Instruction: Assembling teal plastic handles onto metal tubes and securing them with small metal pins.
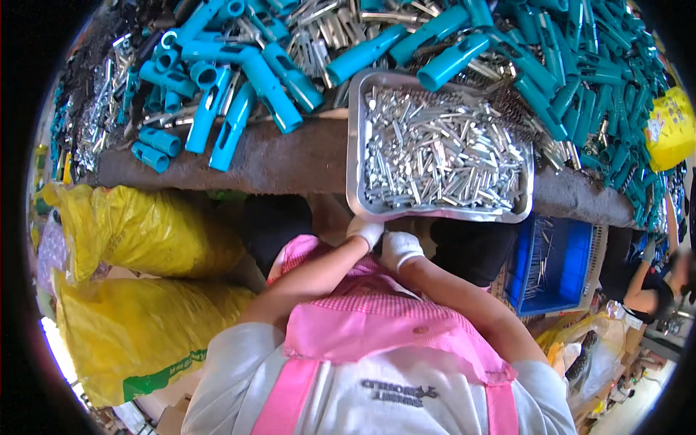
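A metal tray holds a heap of small silver metal pins at the table's front edge. Just below its near rim is my left hand in a white glove, with the fingers mostly hidden. Close on its right, my gloved right hand sits over the lap, back of the hand up and fingers out of sight. What either hand holds, if anything, does not show. Beyond the tray lie piles of teal slotted tubes, with silver metal parts among them.
Yellow sacks stand to the left of my legs. A blue crate with some thin metal pieces is at the right. Another person works at the far right, near a yellow bag. The brown table edge runs across the front.
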Demonstrator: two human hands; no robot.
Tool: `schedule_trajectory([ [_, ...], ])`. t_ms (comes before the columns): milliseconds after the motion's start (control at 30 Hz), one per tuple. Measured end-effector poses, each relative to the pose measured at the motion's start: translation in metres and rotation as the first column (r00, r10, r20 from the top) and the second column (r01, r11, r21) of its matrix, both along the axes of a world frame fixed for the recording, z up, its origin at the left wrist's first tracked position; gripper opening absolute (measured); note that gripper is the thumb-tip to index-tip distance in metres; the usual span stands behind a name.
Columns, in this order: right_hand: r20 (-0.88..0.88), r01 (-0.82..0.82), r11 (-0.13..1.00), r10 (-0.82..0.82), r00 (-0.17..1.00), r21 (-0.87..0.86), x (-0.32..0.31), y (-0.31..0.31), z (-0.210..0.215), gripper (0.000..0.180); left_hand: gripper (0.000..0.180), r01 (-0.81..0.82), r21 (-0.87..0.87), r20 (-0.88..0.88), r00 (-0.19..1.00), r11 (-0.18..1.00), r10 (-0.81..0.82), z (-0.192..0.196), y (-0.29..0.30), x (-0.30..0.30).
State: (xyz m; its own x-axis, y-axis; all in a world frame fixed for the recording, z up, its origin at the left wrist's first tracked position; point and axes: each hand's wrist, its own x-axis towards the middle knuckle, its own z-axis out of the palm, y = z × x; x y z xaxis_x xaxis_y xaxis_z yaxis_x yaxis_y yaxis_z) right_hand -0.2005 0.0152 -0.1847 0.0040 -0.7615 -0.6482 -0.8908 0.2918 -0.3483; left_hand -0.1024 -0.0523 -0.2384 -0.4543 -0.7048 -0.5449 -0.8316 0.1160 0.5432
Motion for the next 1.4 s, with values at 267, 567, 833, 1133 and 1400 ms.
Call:
schedule_trajectory([
  [267, -0.006, -0.015, 1.000, 0.015, 1.000, 0.000, 0.005, 0.010, -0.018, 0.025, 0.044, -0.074, 0.038, 0.132, 0.989, 0.997, 0.068, -0.004, 0.007, -0.001],
  [567, 0.034, 0.013, 0.999, -0.012, 0.999, -0.033, 0.000, -0.010, -0.005, 0.022, 0.045, -0.047, 0.012, 0.062, 0.997, 0.999, 0.047, 0.020, -0.011, -0.008],
  [833, 0.404, 0.238, 0.941, -0.126, 0.906, -0.240, -0.105, 0.132, 0.207, 0.036, 0.035, 0.956, 0.065, 0.661, 0.173, 0.285, -0.730, -0.099, -0.056, 0.090],
  [1133, -0.026, 0.975, 0.094, -0.995, 0.101, 0.203, -0.038, 0.504, 0.302, 0.035, 0.029, 0.964, -0.112, 0.717, -0.090, -0.242, -0.691, -0.092, -0.078, 0.075],
  [1400, -0.445, 0.987, -0.086, -0.895, -0.018, 0.133, 0.033, 0.598, -0.016, 0.046, 0.032, -0.592, 0.797, 0.244, 0.135, -0.120, 0.960, -0.042, -0.056, 0.062],
])
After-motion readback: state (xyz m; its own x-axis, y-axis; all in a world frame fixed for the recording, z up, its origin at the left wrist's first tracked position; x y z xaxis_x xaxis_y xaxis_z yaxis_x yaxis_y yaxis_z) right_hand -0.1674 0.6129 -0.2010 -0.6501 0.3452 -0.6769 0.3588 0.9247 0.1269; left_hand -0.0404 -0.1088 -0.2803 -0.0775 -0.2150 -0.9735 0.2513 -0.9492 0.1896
